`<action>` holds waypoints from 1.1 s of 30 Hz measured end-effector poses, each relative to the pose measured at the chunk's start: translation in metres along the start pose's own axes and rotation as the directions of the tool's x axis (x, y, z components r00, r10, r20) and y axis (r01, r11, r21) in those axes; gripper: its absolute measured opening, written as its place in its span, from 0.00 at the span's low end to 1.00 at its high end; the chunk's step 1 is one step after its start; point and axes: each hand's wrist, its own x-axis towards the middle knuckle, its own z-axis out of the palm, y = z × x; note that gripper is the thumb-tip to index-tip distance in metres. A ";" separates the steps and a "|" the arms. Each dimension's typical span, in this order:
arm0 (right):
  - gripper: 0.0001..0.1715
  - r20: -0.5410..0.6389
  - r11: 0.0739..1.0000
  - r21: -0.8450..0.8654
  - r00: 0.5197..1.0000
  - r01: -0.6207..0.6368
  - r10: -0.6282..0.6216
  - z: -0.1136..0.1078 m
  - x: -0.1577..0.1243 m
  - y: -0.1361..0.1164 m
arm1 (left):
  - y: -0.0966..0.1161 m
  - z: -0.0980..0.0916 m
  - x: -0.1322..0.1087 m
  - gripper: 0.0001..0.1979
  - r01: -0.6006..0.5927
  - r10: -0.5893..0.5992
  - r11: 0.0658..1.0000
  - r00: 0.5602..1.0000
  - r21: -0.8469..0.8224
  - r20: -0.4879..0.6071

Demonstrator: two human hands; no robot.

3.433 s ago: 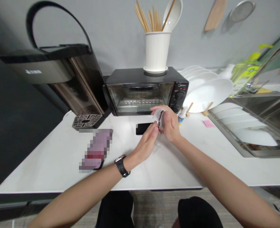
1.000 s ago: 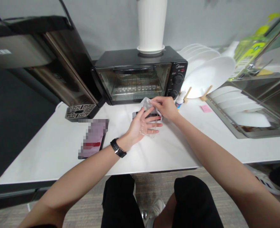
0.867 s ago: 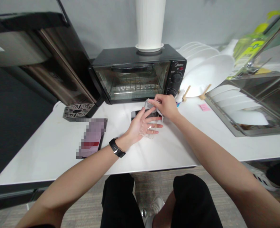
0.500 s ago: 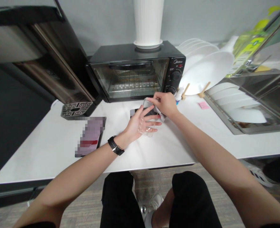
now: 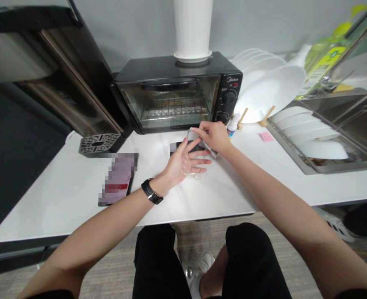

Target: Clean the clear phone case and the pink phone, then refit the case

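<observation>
My left hand (image 5: 183, 160) is open, palm up and fingers spread, lying flat against a clear phone case (image 5: 193, 171) just above the white counter (image 5: 221, 187). My right hand (image 5: 213, 135) is closed in a pinch on a white cloth (image 5: 192, 133), held at the far end of the case beside my left fingertips. A black phone (image 5: 174, 146) lies flat on the counter right behind my hands, partly hidden by them.
A black toaster oven (image 5: 171, 99) stands behind, with a white holder (image 5: 192, 29) on top. A dark dispenser (image 5: 62, 83) is at the left, a blurred flat item (image 5: 118, 178) near it. White plates (image 5: 270, 95), a small bottle (image 5: 233, 124), a pink note (image 5: 266, 136) and a sink (image 5: 342, 120) lie right.
Earlier both hands held the case and cloth upright in front of the oven. My left hand has since opened flat under the case, and the right hand keeps the cloth at its far end.
</observation>
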 end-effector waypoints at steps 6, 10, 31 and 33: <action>0.15 0.028 0.998 0.033 0.998 0.049 -0.050 0.000 0.001 -0.005 | 0.002 0.001 0.001 0.23 -0.053 0.053 0.999 0.997 0.008 -0.060; 0.20 0.008 1.000 -0.003 1.000 0.011 -0.011 -0.001 0.001 0.004 | 0.001 0.002 0.000 0.24 0.022 -0.022 1.000 1.000 0.011 0.022; 0.14 0.071 0.997 0.028 0.995 0.066 -0.068 -0.002 0.000 -0.009 | -0.001 -0.002 0.001 0.23 -0.058 0.059 0.998 0.998 0.033 -0.030; 0.16 0.051 0.999 0.018 0.998 0.042 -0.042 -0.002 0.000 -0.007 | 0.000 -0.001 0.000 0.23 -0.035 0.034 0.999 0.999 0.036 0.011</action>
